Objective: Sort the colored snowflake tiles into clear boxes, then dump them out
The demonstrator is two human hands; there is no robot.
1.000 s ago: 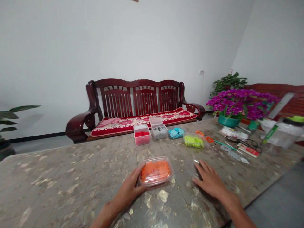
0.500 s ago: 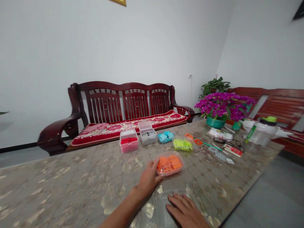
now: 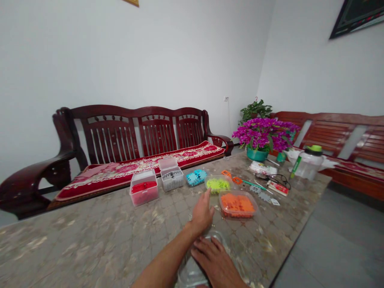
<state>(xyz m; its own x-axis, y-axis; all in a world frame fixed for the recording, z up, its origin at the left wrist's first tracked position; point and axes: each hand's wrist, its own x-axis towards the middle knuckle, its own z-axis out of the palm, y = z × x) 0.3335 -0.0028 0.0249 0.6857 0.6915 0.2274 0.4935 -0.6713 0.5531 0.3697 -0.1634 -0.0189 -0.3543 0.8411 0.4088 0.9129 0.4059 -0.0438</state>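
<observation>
Toward the bottom centre of the frame, the right hand [image 3: 213, 258] lies palm down with fingers spread over a clear plastic piece [image 3: 186, 273], tub or lid, I cannot tell which. Much of it is covered, but its long axis appears to run from lower left to upper right. Uneven pressure could make it skid on the table [image 3: 105, 236].

Just above, at centre, the left hand [image 3: 202, 212] reaches with fingers unclosed and no visible grip; its extended fingertip overlaps the near edge of the lime-filled tub [image 3: 220, 192], though contact is unclear. To its right, the orange-filled tub [image 3: 237, 215] sits close below the lime one, its long axis running left to right, dipping slightly rightward. The lime tub's long axis also lies roughly across the frame. With such narrow spacing, a stray knock from the left forearm or fingers could shove one into the other and spill small pieces.

Farther back stand blue pieces [image 3: 196, 177], a grey-filled box [image 3: 173, 185] and a red-filled box [image 3: 144, 199].
</observation>
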